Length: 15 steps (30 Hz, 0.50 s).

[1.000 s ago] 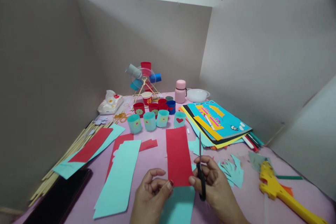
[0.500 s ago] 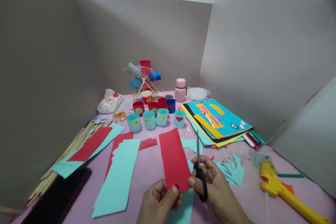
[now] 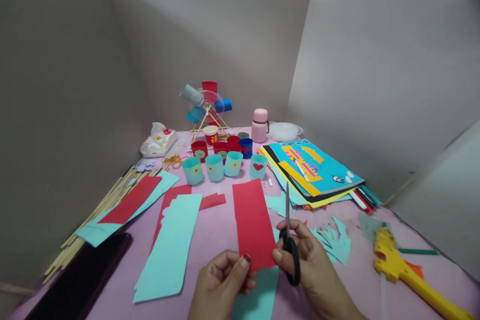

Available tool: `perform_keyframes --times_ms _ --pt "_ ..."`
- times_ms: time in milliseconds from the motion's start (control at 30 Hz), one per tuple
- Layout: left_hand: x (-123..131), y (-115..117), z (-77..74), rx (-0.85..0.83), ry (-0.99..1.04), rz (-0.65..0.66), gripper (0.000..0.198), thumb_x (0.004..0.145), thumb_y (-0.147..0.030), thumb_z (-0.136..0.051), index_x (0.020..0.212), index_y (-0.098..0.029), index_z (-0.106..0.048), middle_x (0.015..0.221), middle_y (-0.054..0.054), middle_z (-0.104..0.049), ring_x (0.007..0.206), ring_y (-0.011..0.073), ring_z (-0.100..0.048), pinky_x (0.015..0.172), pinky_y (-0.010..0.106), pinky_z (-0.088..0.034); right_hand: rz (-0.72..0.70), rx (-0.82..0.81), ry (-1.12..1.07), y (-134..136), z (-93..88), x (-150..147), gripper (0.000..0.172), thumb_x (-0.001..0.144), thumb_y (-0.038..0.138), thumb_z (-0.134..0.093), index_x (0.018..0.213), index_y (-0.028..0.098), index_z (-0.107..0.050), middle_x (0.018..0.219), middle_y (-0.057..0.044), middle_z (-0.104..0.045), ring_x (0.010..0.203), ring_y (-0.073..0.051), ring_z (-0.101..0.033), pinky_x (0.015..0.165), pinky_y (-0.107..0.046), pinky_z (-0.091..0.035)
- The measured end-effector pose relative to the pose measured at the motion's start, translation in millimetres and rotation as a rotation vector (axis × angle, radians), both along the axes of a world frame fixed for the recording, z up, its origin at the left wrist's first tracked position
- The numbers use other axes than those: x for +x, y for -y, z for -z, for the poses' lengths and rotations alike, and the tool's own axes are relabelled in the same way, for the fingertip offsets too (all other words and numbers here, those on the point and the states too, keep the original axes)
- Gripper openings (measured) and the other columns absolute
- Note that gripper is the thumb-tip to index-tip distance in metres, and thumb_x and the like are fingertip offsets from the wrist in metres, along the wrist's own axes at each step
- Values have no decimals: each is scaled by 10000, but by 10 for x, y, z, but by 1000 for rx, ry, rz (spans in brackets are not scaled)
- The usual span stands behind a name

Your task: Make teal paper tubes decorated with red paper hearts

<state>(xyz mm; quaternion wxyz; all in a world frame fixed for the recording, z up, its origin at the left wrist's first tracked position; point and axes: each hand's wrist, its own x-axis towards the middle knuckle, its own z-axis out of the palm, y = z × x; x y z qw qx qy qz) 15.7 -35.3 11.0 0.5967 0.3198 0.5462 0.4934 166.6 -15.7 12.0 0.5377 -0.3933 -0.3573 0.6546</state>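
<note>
My left hand (image 3: 225, 280) pinches the near edge of a red paper strip (image 3: 253, 220) between thumb and fingers. My right hand (image 3: 307, 265) grips black scissors (image 3: 289, 245), blades closed and pointing away, and its thumb also presses the strip's near right corner. The strip is held just above a turquoise paper piece (image 3: 258, 295) lying on the pink table (image 3: 217, 230).
Turquoise and red paper sheets (image 3: 172, 245) lie at left beside wooden sticks (image 3: 97, 220) and a black phone (image 3: 78, 285). Paper-wrapped cups (image 3: 215, 167), a stick wheel with cups (image 3: 206, 107), a pink bottle (image 3: 259, 126), a stack of coloured sheets (image 3: 315, 172), turquoise scraps (image 3: 333, 242) and a yellow glue gun (image 3: 405, 272) surround them.
My left hand shifted right along the strip's near edge and pinched it. The red strip tilted left, then came back nearly straight. The scissors stayed closed in my right hand.
</note>
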Motion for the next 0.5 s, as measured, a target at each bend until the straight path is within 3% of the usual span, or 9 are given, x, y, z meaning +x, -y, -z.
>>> perform_keyframes --times_ms 233,500 --pt "-85 -26 93 30 -36 4 341 562 -484 -765 562 -161 -656 476 -29 -641 498 103 -578 499 177 -434 -95 28 30 -24 66 41 441 593 154 -797 925 219 -514 609 87 -585 489 -58 -502 477 -160 -375" --pt "-36 -38 50 -8 -6 -63 358 516 -496 -781 530 -166 -642 439 -33 -637 471 96 -579 480 163 -428 -122 -1 36 -54 28 49 440 560 147 -804 890 208 -521 567 93 -575 462 -55 -482 453 -155 -358"
